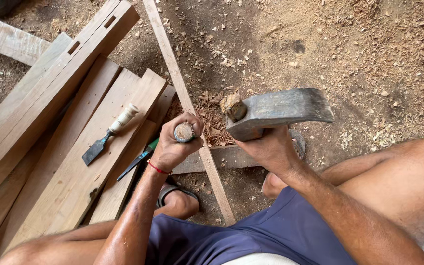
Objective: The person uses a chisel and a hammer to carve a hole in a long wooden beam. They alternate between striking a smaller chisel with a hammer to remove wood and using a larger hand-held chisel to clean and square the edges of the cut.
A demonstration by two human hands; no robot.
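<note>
Planks (50,127) are lying stacked across the left half of the frame on the sawdust-strewn dirt floor (369,49), the topmost one carrying cut mortise slots at upper left. A thin wooden strip (187,103) is running diagonally from top centre down to bottom centre.

At centre right, the right hand (266,149) is holding an axe head (278,110) by its short haft, the grip pressed tight around the wood, with the blunt poll turned toward the centre. Just left of it, the left hand (175,145) is wrapping its grip fully around an upright chisel handle (184,132), whose battered top is showing between thumb and fingers. The blade below is hidden, so its seat on the strip cannot be told.

A spare chisel (109,135) with a pale handle is resting on a plank at centre left; a green-handled tool (141,159) is lying beside it.

Judgement: a sound blow calls for the handle held plumb, the poll landing square on its top, and fingers kept below the struck end.
</note>
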